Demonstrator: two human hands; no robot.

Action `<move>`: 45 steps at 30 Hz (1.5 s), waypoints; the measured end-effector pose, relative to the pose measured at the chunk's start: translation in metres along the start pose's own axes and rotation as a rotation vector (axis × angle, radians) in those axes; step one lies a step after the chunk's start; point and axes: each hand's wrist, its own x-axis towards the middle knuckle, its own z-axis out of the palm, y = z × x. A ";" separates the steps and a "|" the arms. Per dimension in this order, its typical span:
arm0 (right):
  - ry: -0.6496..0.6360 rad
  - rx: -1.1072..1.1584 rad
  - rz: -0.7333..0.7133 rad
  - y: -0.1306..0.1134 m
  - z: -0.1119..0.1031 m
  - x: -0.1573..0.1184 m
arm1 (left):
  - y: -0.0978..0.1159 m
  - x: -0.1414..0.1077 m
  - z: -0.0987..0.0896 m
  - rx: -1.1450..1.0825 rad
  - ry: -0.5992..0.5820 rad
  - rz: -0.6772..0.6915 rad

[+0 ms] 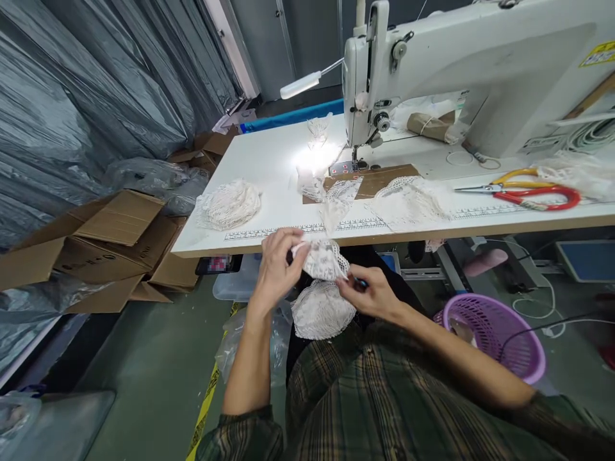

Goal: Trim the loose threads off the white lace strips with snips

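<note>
Between my two hands, just in front of the table edge, I hold up a white lace piece [323, 261] with a scalloped border. My left hand [281, 259] pinches its upper left side between thumb and fingers. At its lower right edge, my right hand [369, 289] grips the border with closed fingertips. Below it, a rounded stack of white lace [323, 312] rests on my lap. On the table, lace strips [336, 195] lie before the sewing machine [358, 96], and another lace pile [408, 200] sits to their right.
A round lace pile [230, 205] lies on the left of the white table [269, 150]. Red and yellow scissors [533, 191] rest at the right. Cardboard boxes [110, 243] stand on the floor at left, a purple basket [494, 333] at right. A small lamp [301, 84] reaches over the table.
</note>
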 end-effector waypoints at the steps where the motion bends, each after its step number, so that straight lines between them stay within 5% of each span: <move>1: -0.039 -0.027 -0.078 -0.007 -0.007 -0.010 | 0.007 -0.014 -0.005 -0.100 -0.069 -0.010; 5: -0.256 0.003 -0.270 -0.029 -0.034 -0.046 | 0.023 -0.074 -0.015 -0.620 -0.350 -0.208; 7: -0.290 0.041 -0.243 -0.031 -0.040 -0.054 | 0.020 -0.092 -0.004 -0.811 -0.361 -0.317; 11: -0.155 0.044 -0.034 -0.015 -0.035 -0.055 | -0.001 -0.093 0.040 -1.146 -0.242 -0.526; 14: -0.123 0.096 0.141 -0.001 -0.028 -0.058 | -0.013 -0.077 0.065 -1.269 -0.336 -0.608; 19: -0.145 0.135 0.191 0.011 -0.028 -0.067 | -0.020 -0.059 0.080 -1.182 -0.536 -0.599; 27: -0.181 -0.024 0.179 0.019 -0.037 -0.059 | -0.017 -0.063 0.087 -0.913 -0.278 -0.560; 38: -0.338 -0.039 0.310 0.028 -0.029 -0.005 | -0.013 -0.059 0.072 -0.860 -0.310 -0.533; 45: -0.273 -0.145 0.269 0.027 -0.022 0.002 | -0.012 -0.058 0.066 -0.802 -0.303 -0.514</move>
